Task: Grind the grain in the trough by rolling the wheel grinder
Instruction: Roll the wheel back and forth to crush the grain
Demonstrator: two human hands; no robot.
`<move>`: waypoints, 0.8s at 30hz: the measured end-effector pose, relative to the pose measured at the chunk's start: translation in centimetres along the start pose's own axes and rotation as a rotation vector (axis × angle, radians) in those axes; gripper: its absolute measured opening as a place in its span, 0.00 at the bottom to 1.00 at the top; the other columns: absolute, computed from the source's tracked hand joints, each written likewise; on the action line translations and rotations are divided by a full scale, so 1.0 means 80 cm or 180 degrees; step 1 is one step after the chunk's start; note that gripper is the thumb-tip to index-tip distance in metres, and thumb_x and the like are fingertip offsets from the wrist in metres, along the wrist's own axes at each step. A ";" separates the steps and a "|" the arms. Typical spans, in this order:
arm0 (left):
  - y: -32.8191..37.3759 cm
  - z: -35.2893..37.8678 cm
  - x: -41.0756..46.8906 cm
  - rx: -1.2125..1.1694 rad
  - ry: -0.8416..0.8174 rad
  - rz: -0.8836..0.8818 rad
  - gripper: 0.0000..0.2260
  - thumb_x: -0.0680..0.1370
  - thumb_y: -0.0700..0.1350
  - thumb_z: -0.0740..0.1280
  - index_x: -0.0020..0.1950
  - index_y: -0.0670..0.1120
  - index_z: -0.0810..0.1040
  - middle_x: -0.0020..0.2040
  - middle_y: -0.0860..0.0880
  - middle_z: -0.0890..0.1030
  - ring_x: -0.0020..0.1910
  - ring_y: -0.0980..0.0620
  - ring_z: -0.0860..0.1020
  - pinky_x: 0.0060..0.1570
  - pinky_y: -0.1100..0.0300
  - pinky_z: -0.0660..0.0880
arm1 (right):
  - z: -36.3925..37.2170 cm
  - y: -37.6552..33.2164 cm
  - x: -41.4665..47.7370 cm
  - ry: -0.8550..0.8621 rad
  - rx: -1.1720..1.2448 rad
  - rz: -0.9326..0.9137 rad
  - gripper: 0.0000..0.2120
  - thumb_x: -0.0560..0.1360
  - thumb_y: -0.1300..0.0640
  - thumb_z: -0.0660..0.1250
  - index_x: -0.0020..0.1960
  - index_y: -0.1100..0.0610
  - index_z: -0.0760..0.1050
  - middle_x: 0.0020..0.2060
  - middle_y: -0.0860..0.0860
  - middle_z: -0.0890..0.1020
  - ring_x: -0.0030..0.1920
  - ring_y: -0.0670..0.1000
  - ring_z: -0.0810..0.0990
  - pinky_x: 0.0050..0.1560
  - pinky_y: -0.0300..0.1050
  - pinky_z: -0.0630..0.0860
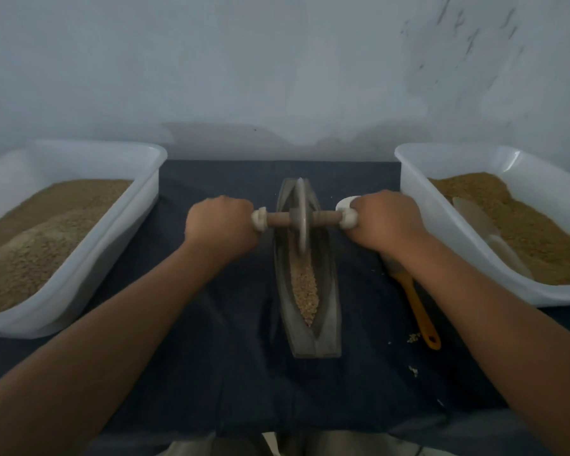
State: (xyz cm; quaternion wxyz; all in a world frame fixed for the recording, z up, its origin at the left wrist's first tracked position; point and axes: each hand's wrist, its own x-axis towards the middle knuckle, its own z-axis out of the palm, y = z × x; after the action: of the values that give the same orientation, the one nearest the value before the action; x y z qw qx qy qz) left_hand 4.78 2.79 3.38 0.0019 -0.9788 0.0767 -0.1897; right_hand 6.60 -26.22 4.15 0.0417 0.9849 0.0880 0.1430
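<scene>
A long boat-shaped grey trough (pixel 329 311) lies lengthwise on the dark cloth in front of me. Pale grain (pixel 305 287) fills its groove in the near half. The wheel grinder (pixel 301 218), a thin grey disc on a wooden axle with white end pieces, stands upright in the far half of the trough. My left hand (pixel 221 223) grips the left end of the axle. My right hand (pixel 384 222) grips the right end. Both fists are closed round the handles, level with each other.
A white tub (pixel 119 232) of brown grain stands at the left, and another white tub (pixel 418 192) with grain and a pale scoop (pixel 474 215) at the right. A yellow-handled brush (pixel 420 311) lies right of the trough, partly under my right forearm. Stray grains (pixel 413 337) dot the cloth.
</scene>
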 end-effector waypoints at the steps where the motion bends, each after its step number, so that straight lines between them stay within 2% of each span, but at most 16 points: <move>1: -0.002 0.000 -0.016 0.0009 0.0048 0.0059 0.20 0.80 0.58 0.64 0.33 0.51 0.64 0.32 0.52 0.75 0.30 0.45 0.75 0.33 0.57 0.69 | 0.000 0.003 -0.013 -0.0016 0.0060 -0.0085 0.17 0.77 0.38 0.62 0.33 0.46 0.73 0.28 0.44 0.75 0.29 0.44 0.73 0.29 0.42 0.65; 2: -0.005 0.001 -0.036 -0.0013 0.0166 0.0187 0.20 0.79 0.57 0.66 0.32 0.51 0.63 0.30 0.53 0.72 0.27 0.46 0.73 0.31 0.58 0.66 | -0.003 0.004 -0.032 -0.0038 0.0145 -0.0206 0.19 0.77 0.37 0.60 0.33 0.46 0.72 0.27 0.44 0.75 0.29 0.43 0.72 0.29 0.42 0.63; 4: -0.012 0.001 -0.075 -0.0118 0.0514 0.0557 0.21 0.76 0.54 0.71 0.31 0.51 0.62 0.26 0.54 0.67 0.22 0.47 0.68 0.28 0.62 0.61 | -0.010 0.009 -0.076 0.0038 0.0393 -0.0436 0.19 0.74 0.34 0.57 0.32 0.44 0.70 0.25 0.43 0.73 0.27 0.41 0.71 0.28 0.41 0.65; 7: -0.020 0.005 -0.102 -0.0228 0.0761 0.0786 0.18 0.75 0.55 0.69 0.31 0.52 0.65 0.24 0.54 0.66 0.20 0.49 0.62 0.29 0.65 0.55 | -0.019 0.016 -0.121 0.0190 0.0538 -0.0703 0.15 0.68 0.34 0.59 0.30 0.42 0.66 0.22 0.42 0.70 0.23 0.39 0.69 0.22 0.43 0.71; 9: -0.020 0.013 -0.082 -0.0113 0.0700 0.0695 0.19 0.75 0.56 0.70 0.31 0.52 0.64 0.25 0.55 0.66 0.20 0.48 0.66 0.29 0.64 0.57 | -0.022 0.012 -0.104 0.0020 0.0400 -0.0624 0.16 0.70 0.34 0.62 0.31 0.43 0.68 0.23 0.42 0.71 0.24 0.39 0.70 0.24 0.41 0.67; 11: -0.017 0.020 -0.042 0.0081 0.0481 0.0411 0.19 0.76 0.60 0.65 0.31 0.51 0.66 0.27 0.56 0.68 0.24 0.46 0.73 0.30 0.61 0.63 | -0.021 0.005 -0.060 -0.0090 0.0147 -0.0393 0.16 0.73 0.37 0.67 0.33 0.45 0.71 0.26 0.43 0.74 0.28 0.40 0.71 0.27 0.39 0.62; 13: -0.014 0.026 -0.002 0.0067 0.0263 0.0114 0.19 0.78 0.60 0.63 0.32 0.51 0.69 0.29 0.55 0.72 0.28 0.47 0.75 0.31 0.59 0.67 | -0.015 -0.001 -0.011 0.0049 -0.0112 -0.0212 0.16 0.74 0.41 0.69 0.33 0.47 0.72 0.28 0.44 0.74 0.28 0.45 0.72 0.29 0.41 0.63; 15: -0.009 0.027 0.017 -0.0073 0.0180 -0.0080 0.18 0.79 0.58 0.65 0.33 0.50 0.71 0.31 0.53 0.74 0.30 0.46 0.76 0.32 0.58 0.68 | -0.013 -0.007 0.020 0.0208 -0.0184 -0.0121 0.20 0.77 0.39 0.65 0.32 0.48 0.73 0.27 0.45 0.75 0.28 0.48 0.73 0.29 0.43 0.68; 17: -0.005 0.023 0.008 -0.0121 0.0058 -0.0160 0.16 0.80 0.57 0.65 0.35 0.51 0.72 0.32 0.53 0.75 0.31 0.47 0.75 0.32 0.58 0.67 | -0.012 -0.006 0.022 0.0241 -0.0135 -0.0159 0.23 0.77 0.36 0.55 0.32 0.49 0.73 0.28 0.46 0.75 0.28 0.49 0.74 0.31 0.45 0.73; 19: -0.008 0.017 -0.025 -0.0019 -0.0010 -0.0058 0.17 0.79 0.58 0.65 0.34 0.52 0.69 0.31 0.55 0.72 0.29 0.50 0.73 0.30 0.59 0.64 | -0.012 -0.003 -0.004 0.0262 -0.0127 -0.0344 0.21 0.75 0.36 0.52 0.34 0.48 0.72 0.27 0.45 0.73 0.28 0.46 0.71 0.30 0.45 0.72; 21: -0.013 0.008 -0.069 0.0115 0.0189 0.0256 0.20 0.75 0.58 0.70 0.32 0.52 0.64 0.27 0.56 0.67 0.24 0.51 0.69 0.27 0.62 0.56 | -0.010 0.003 -0.049 0.0504 0.0002 -0.0540 0.18 0.76 0.39 0.63 0.33 0.45 0.65 0.25 0.43 0.68 0.26 0.40 0.65 0.26 0.40 0.59; 22: -0.015 0.002 -0.089 0.0069 0.0323 0.0414 0.22 0.73 0.57 0.73 0.32 0.53 0.62 0.26 0.56 0.65 0.22 0.50 0.66 0.28 0.64 0.52 | -0.010 0.005 -0.074 0.0488 0.0090 -0.0631 0.19 0.75 0.41 0.69 0.33 0.43 0.62 0.24 0.42 0.66 0.25 0.38 0.63 0.26 0.39 0.56; 24: -0.018 -0.002 -0.116 -0.0084 0.0494 0.0553 0.22 0.70 0.54 0.76 0.33 0.53 0.62 0.25 0.55 0.65 0.20 0.48 0.65 0.30 0.65 0.50 | -0.007 0.011 -0.106 0.0466 0.0221 -0.0745 0.24 0.70 0.42 0.74 0.33 0.40 0.57 0.23 0.41 0.64 0.24 0.38 0.61 0.26 0.37 0.55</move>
State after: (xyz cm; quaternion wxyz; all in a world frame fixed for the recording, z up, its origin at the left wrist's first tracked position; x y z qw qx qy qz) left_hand -3.56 5.58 0.15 -0.0006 -0.9508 0.1637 -0.2631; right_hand -1.44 -28.59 2.47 0.0175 0.9557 0.2099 0.2054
